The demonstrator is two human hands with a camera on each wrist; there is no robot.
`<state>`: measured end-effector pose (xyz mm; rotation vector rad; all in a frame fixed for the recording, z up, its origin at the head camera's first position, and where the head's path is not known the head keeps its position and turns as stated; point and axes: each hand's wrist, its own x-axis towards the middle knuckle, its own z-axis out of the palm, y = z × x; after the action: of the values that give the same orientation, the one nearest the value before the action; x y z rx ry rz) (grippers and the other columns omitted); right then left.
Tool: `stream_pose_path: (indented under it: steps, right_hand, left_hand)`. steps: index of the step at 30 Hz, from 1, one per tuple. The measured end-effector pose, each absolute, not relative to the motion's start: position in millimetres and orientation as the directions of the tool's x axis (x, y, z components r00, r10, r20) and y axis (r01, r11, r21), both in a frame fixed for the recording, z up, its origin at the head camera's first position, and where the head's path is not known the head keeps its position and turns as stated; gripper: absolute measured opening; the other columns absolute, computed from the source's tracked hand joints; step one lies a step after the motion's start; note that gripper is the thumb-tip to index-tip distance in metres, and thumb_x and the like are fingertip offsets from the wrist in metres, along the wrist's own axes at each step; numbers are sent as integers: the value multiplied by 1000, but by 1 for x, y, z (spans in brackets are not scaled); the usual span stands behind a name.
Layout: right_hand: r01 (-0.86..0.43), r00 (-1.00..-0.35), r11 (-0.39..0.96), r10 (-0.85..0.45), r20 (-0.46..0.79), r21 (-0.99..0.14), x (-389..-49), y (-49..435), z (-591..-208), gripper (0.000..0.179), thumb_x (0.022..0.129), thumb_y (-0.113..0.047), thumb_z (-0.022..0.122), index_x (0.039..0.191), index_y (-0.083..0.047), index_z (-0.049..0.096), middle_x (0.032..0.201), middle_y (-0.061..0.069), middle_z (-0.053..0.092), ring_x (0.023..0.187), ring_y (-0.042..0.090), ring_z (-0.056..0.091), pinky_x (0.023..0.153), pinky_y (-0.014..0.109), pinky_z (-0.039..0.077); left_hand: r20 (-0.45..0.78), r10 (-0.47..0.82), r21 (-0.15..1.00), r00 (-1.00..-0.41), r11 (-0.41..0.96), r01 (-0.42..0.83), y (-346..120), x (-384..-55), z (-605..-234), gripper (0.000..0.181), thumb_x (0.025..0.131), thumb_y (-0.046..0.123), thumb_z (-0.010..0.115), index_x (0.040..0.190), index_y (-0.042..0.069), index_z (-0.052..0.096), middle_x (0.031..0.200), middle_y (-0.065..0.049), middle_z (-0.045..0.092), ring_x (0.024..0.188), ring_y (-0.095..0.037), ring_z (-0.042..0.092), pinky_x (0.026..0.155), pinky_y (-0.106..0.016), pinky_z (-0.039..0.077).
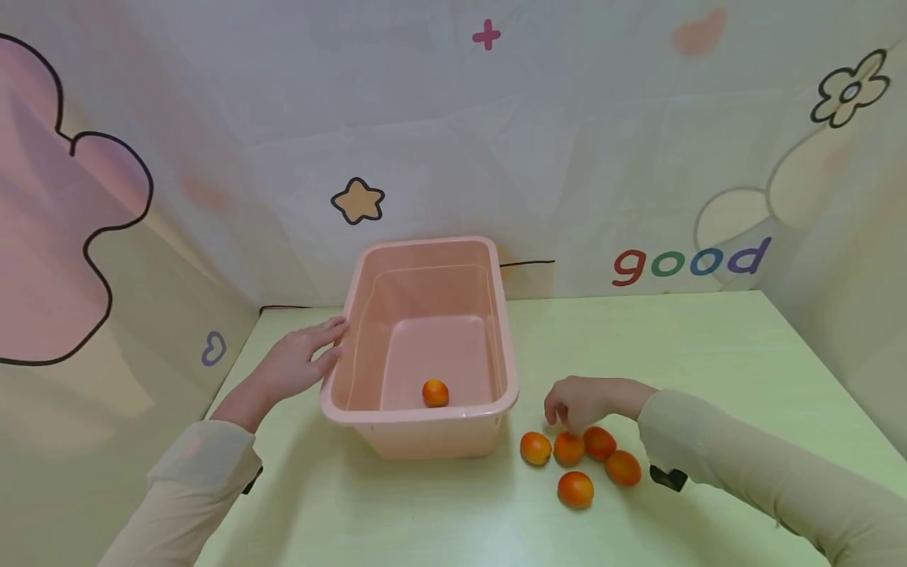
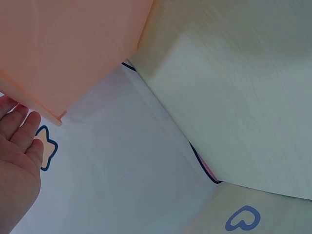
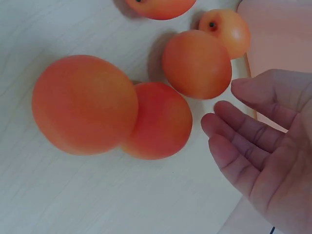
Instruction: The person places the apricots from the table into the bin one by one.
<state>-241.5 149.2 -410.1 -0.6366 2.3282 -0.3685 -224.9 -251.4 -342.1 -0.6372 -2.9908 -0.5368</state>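
Observation:
A deep pink plastic basin [image 1: 435,435] stands on the table, with one orange-red round fruit [image 1: 435,393] on its floor. My left hand [image 1: 301,361] rests its fairly straight fingers against the basin's left rim. In the left wrist view, those fingers [image 2: 13,122] touch the rim from outside. My right hand [image 1: 586,400] is right of the basin, just over a cluster of several similar fruits [image 1: 575,490]. In the right wrist view, its loosely bent fingers are spread beside a fruit [image 3: 197,64], with nothing held; the thumb is close to that fruit.
A pale green-yellow table [image 1: 652,339] carries everything. Behind it hangs a printed cloth backdrop [image 1: 439,142] with a star and the word "good". The basin's far end is close to that cloth. Cloth also rises along both table sides.

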Motion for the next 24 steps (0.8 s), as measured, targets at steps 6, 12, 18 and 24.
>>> stream_pose_path:
  steps: [6, 12, 18, 24]
  right_hand:
    - [-274, -630, 849, -514, -582, -453, -236, 151, -409, 31, 70, 1, 59, 94, -19, 61, 96, -1, 55, 86, 19, 47, 82, 43, 44]
    - [-233, -618, 846, -510, -599, -480, -233, 152, -409, 28, 70, -9, 63, 96, -20, 60, 97, 1, 53, 84, 19, 48, 80, 42, 43]
    - [-257, -603, 837, -530, -597, -483, -229, 150, -411, 32, 70, -20, 70, 99, -19, 57, 95, 1, 54, 84, 18, 48, 79, 39, 43]
    - [-289, -599, 838, -536, -595, -463, -225, 145, -416, 33, 68, -14, 71, 97, -19, 56, 88, 1, 53, 80, 18, 47, 73, 35, 42]
  left_hand:
    - [99, 384, 328, -918, 858, 395, -252, -225, -342, 46, 92, 21, 44, 133, 4, 37, 140, -15, 34, 126, -39, 33, 99, -54, 30]
    - [108, 387, 330, -916, 855, 400, -252, -225, -341, 45, 91, 20, 45, 133, 3, 38, 139, -15, 35, 125, -38, 34, 99, -54, 30]
    - [105, 383, 338, -918, 854, 395, -252, -224, -340, 46, 91, 20, 45, 133, 3, 38, 140, -15, 35, 125, -38, 34, 99, -54, 31]
    - [100, 382, 340, -919, 855, 393, -251, -224, -340, 46, 91, 19, 45, 133, 3, 37, 140, -15, 34, 126, -38, 33, 99, -54, 31]
